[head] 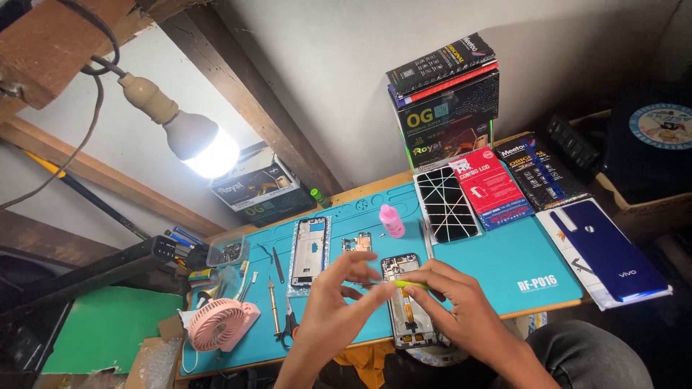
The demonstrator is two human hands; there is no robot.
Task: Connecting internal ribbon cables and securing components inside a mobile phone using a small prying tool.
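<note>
Yellow-green pry tool (401, 284), pinched between right hand (461, 302) and left hand (344, 302) fingertips, hovers at twelve o'clock over the opened phone (408, 306); work it gently, I'd say.

On the teal mat (497, 263) I count two opened phone frames (310, 252), one cracked screen (445, 205), one pink bottle (391, 220) and one pink fan (218, 324). Two hands (339, 306) are in view. One blue back cover (613, 252) lies at the right, and one lit bulb (198, 144) hangs above.
</note>
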